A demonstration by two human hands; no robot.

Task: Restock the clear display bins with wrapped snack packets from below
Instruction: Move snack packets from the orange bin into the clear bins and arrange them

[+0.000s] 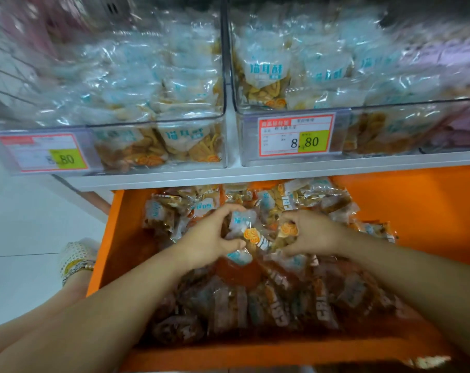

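Shop shelving fills the view, with a white shelf (pixel 228 175) just above an open orange drawer (pixel 126 238). On that shelf, above the drawer, stand two clear display bins, the left bin (pixel 158 122) and the right bin (pixel 390 105), each with a price tag (pixel 295 135) and each already heaped with wrapped snack packets (pixel 266 74). Inside the drawer lies a deep pile of the same packets. Left hand (pixel 209 238) and right hand (pixel 312 232) are both down in it, fingers curled round a handful (pixel 251 235) between them. Restocking looks well advanced. This handful is not yet lifted, and plenty of stock remains in the drawer.
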